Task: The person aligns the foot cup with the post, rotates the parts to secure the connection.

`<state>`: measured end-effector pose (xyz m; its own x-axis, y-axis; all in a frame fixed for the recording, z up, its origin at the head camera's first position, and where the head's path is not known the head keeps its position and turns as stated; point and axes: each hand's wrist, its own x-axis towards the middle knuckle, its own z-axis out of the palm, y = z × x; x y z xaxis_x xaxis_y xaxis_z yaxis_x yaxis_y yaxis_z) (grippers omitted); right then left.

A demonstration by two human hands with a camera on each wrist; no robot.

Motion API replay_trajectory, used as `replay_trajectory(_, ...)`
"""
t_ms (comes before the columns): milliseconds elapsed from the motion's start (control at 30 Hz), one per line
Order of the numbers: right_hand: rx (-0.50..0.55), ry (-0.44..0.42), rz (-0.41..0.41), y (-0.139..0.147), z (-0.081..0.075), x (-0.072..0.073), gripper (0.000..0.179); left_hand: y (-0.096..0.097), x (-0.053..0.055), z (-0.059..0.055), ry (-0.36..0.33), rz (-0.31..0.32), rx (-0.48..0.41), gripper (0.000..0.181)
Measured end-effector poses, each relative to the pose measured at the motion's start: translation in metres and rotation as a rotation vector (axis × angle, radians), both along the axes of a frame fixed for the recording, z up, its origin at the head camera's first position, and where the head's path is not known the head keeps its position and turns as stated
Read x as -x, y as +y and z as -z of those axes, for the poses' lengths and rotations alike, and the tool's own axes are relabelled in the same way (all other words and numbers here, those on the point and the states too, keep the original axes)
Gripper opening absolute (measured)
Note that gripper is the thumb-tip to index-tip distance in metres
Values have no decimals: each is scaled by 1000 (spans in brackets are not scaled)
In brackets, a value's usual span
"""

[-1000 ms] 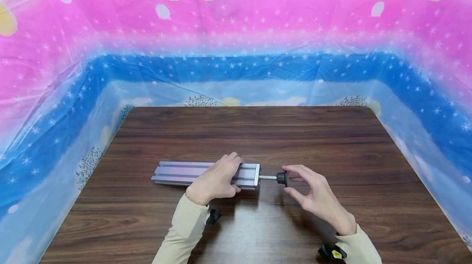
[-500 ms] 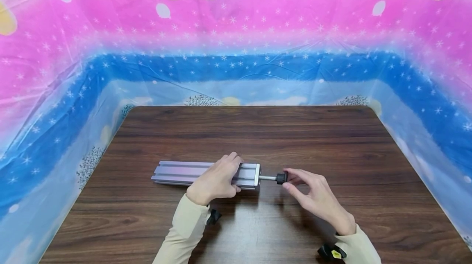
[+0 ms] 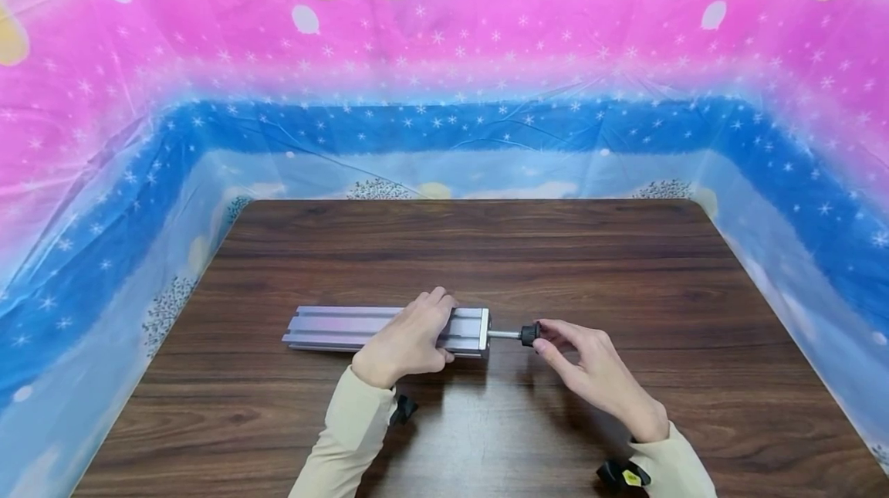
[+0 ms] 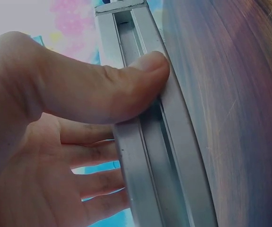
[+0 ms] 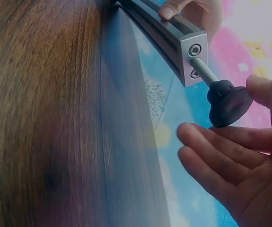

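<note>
A slotted aluminium profile (image 3: 333, 323) lies along the table, with a flat end plate (image 5: 195, 56) on its right end. My left hand (image 3: 410, 336) grips it near that end; in the left wrist view the thumb (image 4: 140, 78) presses on the slotted side and the fingers reach behind. From the plate sticks out the threaded rod (image 5: 205, 71) of a levelling foot, which ends in a round black base (image 5: 230, 105). With thumb and fingertips my right hand (image 3: 590, 367) pinches the rim of this base. Two bolt heads show on the plate, above and below the rod.
The dark wood-grain table (image 3: 458, 251) stretches beyond and around the profile. A pink and blue patterned cloth (image 3: 444, 127) hangs round the far edge and both sides. Black wrist devices (image 3: 621, 475) sit on both forearms.
My right thumb and fingers have drawn together onto the black base, which appears slightly turned. The left hand keeps its grip, and the profile lies almost exactly where it was.
</note>
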<state>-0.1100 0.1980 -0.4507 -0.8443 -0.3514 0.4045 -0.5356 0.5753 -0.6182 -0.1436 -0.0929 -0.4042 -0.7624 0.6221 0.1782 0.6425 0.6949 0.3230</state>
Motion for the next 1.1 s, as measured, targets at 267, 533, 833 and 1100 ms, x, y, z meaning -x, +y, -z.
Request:
replay_trajectory(267, 39, 78, -51, 0, -2, -2, 65, -1, -1, -3, -15, 0, 9, 56)
replay_trajectory(533, 66, 118, -83, -2, -4, 1, 55, -2, -2, -4, -12, -4, 2, 55)
replay_trajectory(833, 17, 88, -9, -3, -4, 1, 36, -1, -4, -4, -32, -17, -3, 56)
replay_trajectory(1100, 45, -75, 41, -6, -6, 1, 22, -1, -4, -3, 3, 4, 1, 53)
